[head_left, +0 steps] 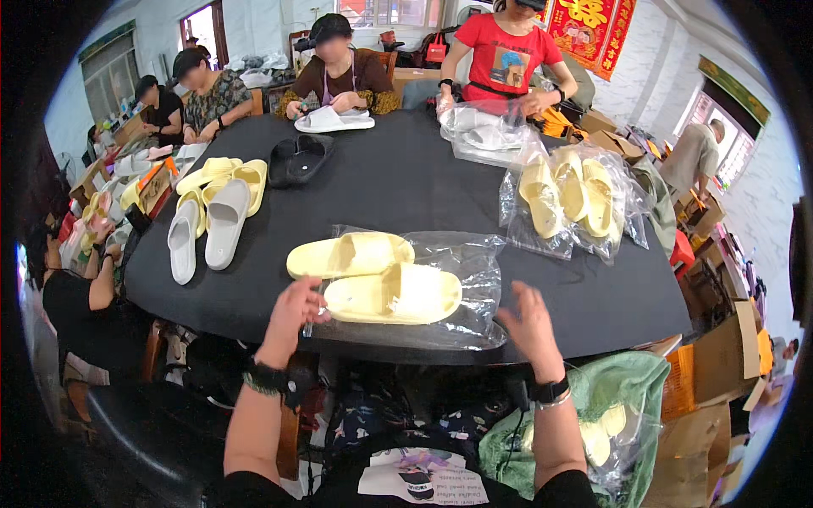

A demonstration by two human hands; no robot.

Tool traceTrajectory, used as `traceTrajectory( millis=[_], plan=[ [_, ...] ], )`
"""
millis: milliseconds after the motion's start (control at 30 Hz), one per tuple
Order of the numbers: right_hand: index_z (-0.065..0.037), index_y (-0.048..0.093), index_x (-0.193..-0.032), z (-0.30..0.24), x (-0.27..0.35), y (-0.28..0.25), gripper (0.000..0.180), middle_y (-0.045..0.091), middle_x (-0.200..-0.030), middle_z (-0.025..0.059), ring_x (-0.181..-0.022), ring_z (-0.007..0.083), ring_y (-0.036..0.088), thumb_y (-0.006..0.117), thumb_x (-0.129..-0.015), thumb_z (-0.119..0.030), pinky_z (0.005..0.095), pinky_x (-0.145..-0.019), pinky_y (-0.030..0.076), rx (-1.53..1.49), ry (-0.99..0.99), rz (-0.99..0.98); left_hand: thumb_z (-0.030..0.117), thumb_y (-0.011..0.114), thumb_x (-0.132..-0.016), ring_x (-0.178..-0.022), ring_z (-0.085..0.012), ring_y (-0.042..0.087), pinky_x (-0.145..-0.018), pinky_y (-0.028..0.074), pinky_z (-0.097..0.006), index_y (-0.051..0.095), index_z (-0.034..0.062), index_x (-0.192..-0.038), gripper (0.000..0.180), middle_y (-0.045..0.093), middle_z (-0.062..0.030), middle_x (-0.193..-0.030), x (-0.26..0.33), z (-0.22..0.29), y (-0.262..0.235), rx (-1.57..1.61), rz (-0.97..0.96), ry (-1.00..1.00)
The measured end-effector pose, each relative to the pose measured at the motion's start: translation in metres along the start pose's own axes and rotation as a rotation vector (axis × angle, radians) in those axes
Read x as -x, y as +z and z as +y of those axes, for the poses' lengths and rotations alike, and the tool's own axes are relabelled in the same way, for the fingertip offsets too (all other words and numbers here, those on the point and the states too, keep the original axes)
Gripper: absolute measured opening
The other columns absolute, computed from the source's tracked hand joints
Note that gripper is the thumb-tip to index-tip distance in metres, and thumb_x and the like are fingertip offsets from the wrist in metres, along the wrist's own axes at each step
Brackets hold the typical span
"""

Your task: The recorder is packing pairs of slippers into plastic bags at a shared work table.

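Two pale yellow slide sandals lie side by side on a clear plastic bag (pixel 474 262) at the near edge of the black table (pixel 398 182). The nearer sandal (pixel 394 294) sits just right of my left hand (pixel 292 313), whose fingertips pinch the bag's left edge beside it. The farther sandal (pixel 349 255) lies behind it. My right hand (pixel 529 322) hovers open, fingers spread, over the bag's right end, holding nothing.
Bagged yellow sandals (pixel 572 199) lie at right. Loose grey and yellow sandals (pixel 207 216) sit at left, a black pair (pixel 298 159) farther back. Other people work around the table. A green bag (pixel 610 398) with yellow sandals stands by my right side; cardboard boxes (pixel 720 356) lie beyond.
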State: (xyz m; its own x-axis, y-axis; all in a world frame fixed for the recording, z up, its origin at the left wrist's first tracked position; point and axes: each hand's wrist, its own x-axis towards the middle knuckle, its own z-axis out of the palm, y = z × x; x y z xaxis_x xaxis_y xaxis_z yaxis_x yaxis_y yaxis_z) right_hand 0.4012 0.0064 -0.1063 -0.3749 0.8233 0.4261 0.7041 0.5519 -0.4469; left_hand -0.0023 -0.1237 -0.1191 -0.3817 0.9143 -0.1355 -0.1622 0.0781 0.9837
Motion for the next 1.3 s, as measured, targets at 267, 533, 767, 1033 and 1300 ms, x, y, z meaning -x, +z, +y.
traceTrajectory(
  millis=[267, 533, 767, 1033, 1300],
  plan=[
    [-0.006, 0.026, -0.15, -0.024, -0.065, 0.019, 0.102, 0.028, -0.155, 0.0204, -0.146, 0.0383, 0.022, 0.081, -0.073, -0.044, 0.0534, -0.113, 0.027, 0.05, -0.287, -0.397, 0.045, 0.047, -0.101, -0.067, -0.0203, 0.067, -0.063, 0.052, -0.029, 0.055, -0.0035, -0.116, 0.052, 0.064, -0.0102, -0.079, -0.1, 0.049, 0.023, 0.06, -0.265, -0.369],
    [-0.007, 0.002, -0.156, 0.036, -0.088, 0.066, 0.151, 0.002, -0.162, 0.0207, -0.15, 0.0359, -0.003, 0.073, -0.047, -0.084, 0.0577, -0.116, 0.011, 0.274, 0.032, -0.747, 0.01, 0.055, -0.096, -0.07, -0.0172, 0.065, -0.066, 0.055, -0.031, 0.061, -0.0008, -0.107, 0.017, 0.064, -0.0074, -0.08, -0.14, 0.017, 0.045, 0.072, -0.138, -0.198],
    [-0.01, 0.014, -0.156, 0.035, -0.114, 0.051, 0.105, 0.011, -0.16, 0.0234, -0.15, 0.0341, 0.001, 0.057, -0.082, -0.071, 0.0592, -0.116, 0.011, -0.171, 0.016, -0.607, 0.019, 0.072, -0.088, -0.07, -0.0133, 0.06, -0.067, 0.05, -0.027, 0.065, 0.0003, -0.102, 0.025, 0.066, -0.005, -0.083, -0.138, 0.015, 0.047, -0.393, -0.07, 0.163],
    [0.006, 0.036, -0.14, 0.094, -0.135, 0.083, 0.077, 0.059, -0.12, 0.0275, -0.115, 0.0387, 0.058, 0.072, -0.085, -0.034, 0.0415, -0.097, 0.045, -0.105, 0.318, 0.049, 0.025, 0.082, -0.074, -0.129, -0.0358, 0.042, -0.102, 0.04, -0.046, 0.047, 0.0154, -0.138, 0.074, 0.042, -0.0134, -0.142, -0.156, 0.049, 0.061, -1.185, 0.113, 0.762],
    [0.005, 0.042, -0.134, 0.096, -0.143, 0.102, 0.071, 0.067, -0.08, 0.0138, -0.081, 0.0303, 0.068, 0.078, -0.075, -0.013, 0.039, -0.076, 0.052, -0.226, 0.337, 0.059, 0.025, 0.065, -0.085, -0.087, -0.0335, 0.068, -0.08, 0.053, -0.042, 0.075, 0.0093, -0.094, 0.021, 0.071, -0.0171, -0.09, -0.197, 0.026, 0.052, -1.26, -0.126, 0.674]
  ],
)
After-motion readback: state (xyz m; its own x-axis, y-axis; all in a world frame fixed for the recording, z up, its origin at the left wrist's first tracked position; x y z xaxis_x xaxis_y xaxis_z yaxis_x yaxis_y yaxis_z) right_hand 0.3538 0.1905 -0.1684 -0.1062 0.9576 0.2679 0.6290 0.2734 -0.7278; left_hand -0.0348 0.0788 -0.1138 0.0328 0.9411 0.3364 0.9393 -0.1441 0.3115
